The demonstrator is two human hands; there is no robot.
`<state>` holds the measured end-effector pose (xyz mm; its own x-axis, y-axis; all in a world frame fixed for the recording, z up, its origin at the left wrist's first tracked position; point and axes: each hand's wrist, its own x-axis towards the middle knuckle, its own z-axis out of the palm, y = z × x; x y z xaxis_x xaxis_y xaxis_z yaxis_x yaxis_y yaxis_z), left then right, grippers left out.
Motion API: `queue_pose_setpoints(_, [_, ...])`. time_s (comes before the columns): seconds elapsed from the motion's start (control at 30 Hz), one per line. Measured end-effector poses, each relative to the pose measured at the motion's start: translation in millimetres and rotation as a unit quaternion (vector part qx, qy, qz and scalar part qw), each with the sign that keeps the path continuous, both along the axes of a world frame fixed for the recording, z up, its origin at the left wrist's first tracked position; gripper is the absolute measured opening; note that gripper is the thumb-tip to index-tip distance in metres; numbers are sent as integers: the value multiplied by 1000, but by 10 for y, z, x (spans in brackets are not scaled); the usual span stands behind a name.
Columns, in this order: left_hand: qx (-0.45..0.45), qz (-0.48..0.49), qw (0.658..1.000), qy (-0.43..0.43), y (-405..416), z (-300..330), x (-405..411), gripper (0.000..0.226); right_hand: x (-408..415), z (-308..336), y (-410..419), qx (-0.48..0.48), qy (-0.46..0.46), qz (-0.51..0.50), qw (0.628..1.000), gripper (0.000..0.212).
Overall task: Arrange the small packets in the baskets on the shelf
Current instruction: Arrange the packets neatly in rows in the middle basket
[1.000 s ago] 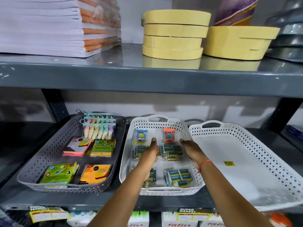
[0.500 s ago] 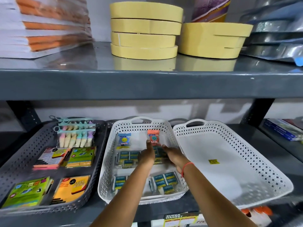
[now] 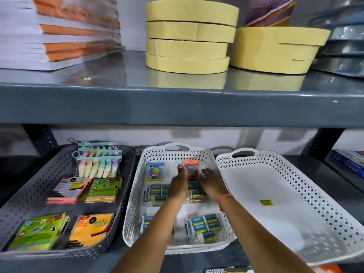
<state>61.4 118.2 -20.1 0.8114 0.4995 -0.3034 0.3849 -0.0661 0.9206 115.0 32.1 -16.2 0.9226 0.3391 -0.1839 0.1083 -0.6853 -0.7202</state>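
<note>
The white middle basket (image 3: 137, 174) holds a blue packet (image 3: 155, 171) and an orange packet (image 3: 191, 169) at its back. Two rows of blue-and-yellow eraser packets lie nearer me, one in the middle (image 3: 157, 193) and one at the front (image 3: 206, 227). My left hand (image 3: 178, 184) reaches deep into the basket, its fingertip against the orange packet's left edge. My right hand (image 3: 211, 184), fingers apart, rests over the middle row just right of the orange packet. Neither hand visibly grips anything. The hands hide part of the middle row.
A grey basket (image 3: 29, 190) on the left holds sticky-note packs and pastel chalk sets. A white basket (image 3: 295, 174) on the right holds only a yellow sticker. The upper shelf edge (image 3: 177, 107) hangs close overhead, carrying tape rolls (image 3: 189, 34) and stacked paper.
Both hands have moved from the middle row of packets toward the back of the white basket, closing in on either side of the orange packet. The view has shifted upward.
</note>
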Motion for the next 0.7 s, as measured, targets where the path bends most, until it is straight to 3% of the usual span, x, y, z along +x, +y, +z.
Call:
queue_pose_setpoints(0.13, [-28,-13,998,-60,56,43,139,68,22,88,69,-62,-49,60,995,33])
queue_pose_setpoints(0.3, [-36,-19,998,-41,85,83,300,71,186,-89,229,-198,-92,153,964,38])
queue_pose_setpoints(0.7, [-38,-45,998,14,136,87,334,75,337,-162,236,-205,-82,172,960,37])
